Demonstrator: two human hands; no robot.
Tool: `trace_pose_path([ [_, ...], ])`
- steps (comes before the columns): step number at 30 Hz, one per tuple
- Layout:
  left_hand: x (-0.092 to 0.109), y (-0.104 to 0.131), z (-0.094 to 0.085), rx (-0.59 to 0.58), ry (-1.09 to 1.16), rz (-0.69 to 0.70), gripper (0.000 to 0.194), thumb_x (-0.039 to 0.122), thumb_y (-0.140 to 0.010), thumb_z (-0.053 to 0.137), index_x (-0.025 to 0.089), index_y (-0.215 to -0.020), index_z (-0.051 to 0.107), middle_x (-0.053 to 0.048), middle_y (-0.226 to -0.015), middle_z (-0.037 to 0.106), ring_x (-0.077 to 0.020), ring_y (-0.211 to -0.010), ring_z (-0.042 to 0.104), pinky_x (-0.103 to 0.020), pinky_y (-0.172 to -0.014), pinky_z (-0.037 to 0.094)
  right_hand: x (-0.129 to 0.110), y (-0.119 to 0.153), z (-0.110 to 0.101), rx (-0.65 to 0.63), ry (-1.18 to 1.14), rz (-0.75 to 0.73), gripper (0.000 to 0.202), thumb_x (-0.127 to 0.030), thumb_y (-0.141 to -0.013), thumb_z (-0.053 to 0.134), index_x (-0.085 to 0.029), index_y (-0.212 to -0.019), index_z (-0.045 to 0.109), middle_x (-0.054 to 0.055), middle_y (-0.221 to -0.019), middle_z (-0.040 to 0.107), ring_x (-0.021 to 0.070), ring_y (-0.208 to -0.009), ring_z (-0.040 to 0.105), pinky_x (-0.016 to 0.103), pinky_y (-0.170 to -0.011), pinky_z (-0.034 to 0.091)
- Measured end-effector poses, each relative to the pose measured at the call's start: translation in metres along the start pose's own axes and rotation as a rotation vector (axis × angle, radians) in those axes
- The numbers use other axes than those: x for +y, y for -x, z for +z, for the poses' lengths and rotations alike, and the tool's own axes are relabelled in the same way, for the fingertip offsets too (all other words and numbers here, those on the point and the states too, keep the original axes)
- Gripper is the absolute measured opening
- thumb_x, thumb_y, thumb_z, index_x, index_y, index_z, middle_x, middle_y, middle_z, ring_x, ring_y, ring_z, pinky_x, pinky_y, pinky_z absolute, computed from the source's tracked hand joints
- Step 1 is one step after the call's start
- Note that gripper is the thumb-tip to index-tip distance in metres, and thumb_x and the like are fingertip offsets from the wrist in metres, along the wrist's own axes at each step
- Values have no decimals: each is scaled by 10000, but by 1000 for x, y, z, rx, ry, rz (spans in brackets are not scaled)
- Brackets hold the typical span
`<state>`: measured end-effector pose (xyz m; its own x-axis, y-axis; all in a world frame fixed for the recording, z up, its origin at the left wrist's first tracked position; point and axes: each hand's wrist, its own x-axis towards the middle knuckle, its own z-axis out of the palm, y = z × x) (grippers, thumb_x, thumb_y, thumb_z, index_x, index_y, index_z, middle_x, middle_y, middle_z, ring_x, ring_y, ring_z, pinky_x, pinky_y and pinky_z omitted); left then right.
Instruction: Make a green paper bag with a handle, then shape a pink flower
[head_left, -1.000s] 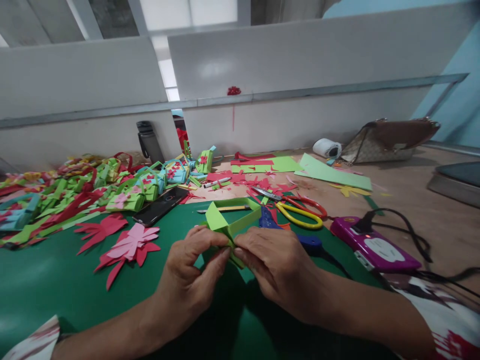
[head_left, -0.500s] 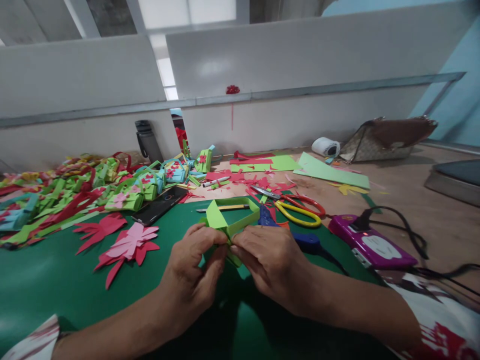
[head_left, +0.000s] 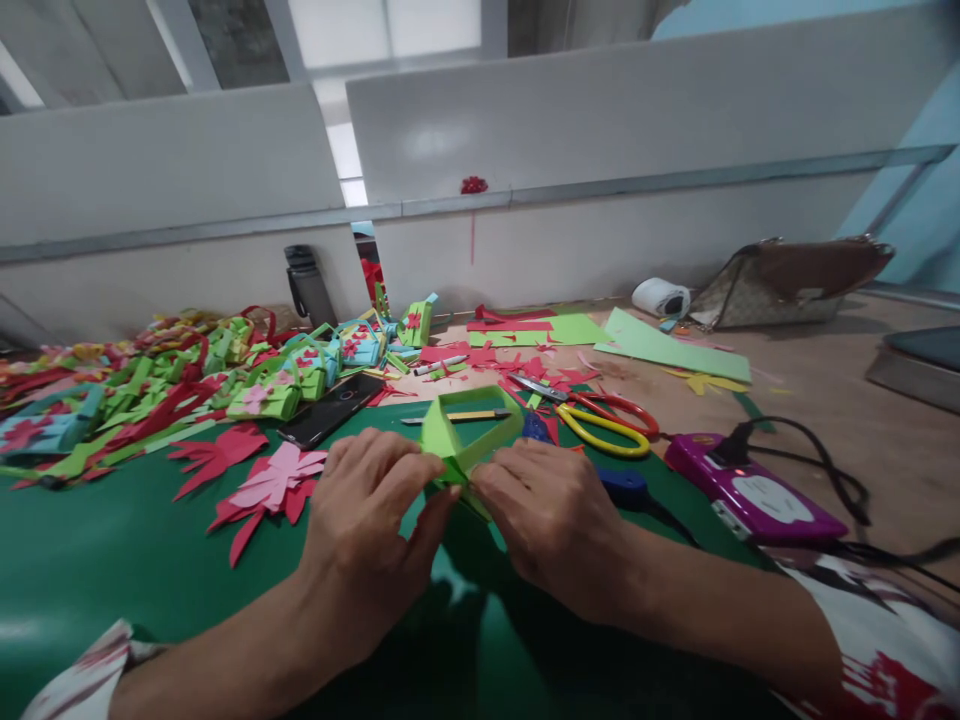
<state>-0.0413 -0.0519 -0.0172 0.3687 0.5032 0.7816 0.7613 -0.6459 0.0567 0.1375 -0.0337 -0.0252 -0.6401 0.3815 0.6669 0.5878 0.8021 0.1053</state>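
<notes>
Both hands hold a light green folded paper piece (head_left: 484, 445) with a looped strip, raised over the green mat. My left hand (head_left: 375, 520) pinches its near left corner between thumb and fingers. Fingers of my right hand (head_left: 551, 510) are closed on the near right side, close to the left fingertips. Just behind the loop lies a pencil-like stick (head_left: 457, 416). A blue glue gun (head_left: 622, 486) is partly hidden behind my right hand. Scissors with yellow and red handles (head_left: 607, 425) lie beyond it. Pink and red paper petals (head_left: 277, 480) rest left of my left hand.
A black phone (head_left: 330, 410) lies beside a heap of green, red and blue paper pieces (head_left: 172, 385). At the right is a purple power strip (head_left: 750, 490) with cables. Green sheets (head_left: 667, 345), a bottle (head_left: 309, 288) and a handbag (head_left: 795, 285) stand or lie farther back.
The fingers of my left hand have lifted and shifted slightly left, still pinching the green paper. The loop has tilted a little. The whole view has shifted slightly.
</notes>
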Motion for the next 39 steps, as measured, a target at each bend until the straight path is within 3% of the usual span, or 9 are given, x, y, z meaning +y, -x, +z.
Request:
trace_pose_path([
  [4, 0, -3, -5, 90, -88, 108, 283, 85, -696, 642, 298, -884, 642, -46, -989, 533, -243, -948, 477, -424, -819, 381, -1, -3, -3, 2, 72, 15, 273, -81, -825, 334, -167, -658, 531, 21, -571, 491, 152, -516, 376, 293, -532, 269],
  [6, 1, -6, -5, 77, -76, 129, 315, 52, -703, 625, 319, -869, 647, -38, -1183, 480, -295, -1134, 386, -519, -926, 309, -2, -4, -4, -1, 91, 18, 282, -88, -836, 337, -170, -651, 534, 31, -584, 499, 157, -528, 377, 292, -531, 265],
  [9, 2, -10, -4, 12, -42, 125, 251, 52, -730, 595, 286, -813, 636, -26, -1312, 417, -318, -1256, 276, -596, -990, 198, -2, -5, -5, -16, 100, 12, 275, -84, -840, 355, -166, -654, 540, 41, -605, 506, 163, -557, 392, 294, -552, 276],
  [17, 3, -16, -4, -55, -51, 131, 159, 88, -743, 589, 230, -704, 649, -60, -1318, 454, -338, -1299, 225, -629, -1004, 148, -1, -5, -4, -34, 137, -55, 277, -79, -842, 371, -165, -644, 545, 42, -618, 504, 172, -586, 405, 314, -600, 300],
  [22, 1, -17, -1, -115, -47, 157, 160, 102, -763, 563, 223, -733, 665, -63, -1324, 459, -332, -1301, 230, -618, -1013, 149, 0, -6, -4, -67, 147, -55, 284, -58, -834, 351, -158, -639, 530, 55, -633, 505, 178, -602, 402, 314, -596, 305],
  [33, -1, -14, 10, -31, -81, 230, 126, 96, -752, 586, 201, -701, 634, -60, -1330, 462, -328, -1313, 228, -597, -1030, 148, 6, -6, -6, -56, 215, -120, 311, -42, -843, 326, -150, -631, 526, 50, -612, 507, 173, -592, 431, 369, -726, 354],
  [39, 0, -14, 12, -103, -69, 260, 166, 89, -790, 510, 172, -687, 610, -81, -1328, 470, -318, -1326, 193, -594, -1040, 157, 5, -5, -4, -70, 206, -132, 310, -34, -827, 334, -146, -627, 542, 54, -601, 529, 181, -592, 455, 432, -795, 358],
])
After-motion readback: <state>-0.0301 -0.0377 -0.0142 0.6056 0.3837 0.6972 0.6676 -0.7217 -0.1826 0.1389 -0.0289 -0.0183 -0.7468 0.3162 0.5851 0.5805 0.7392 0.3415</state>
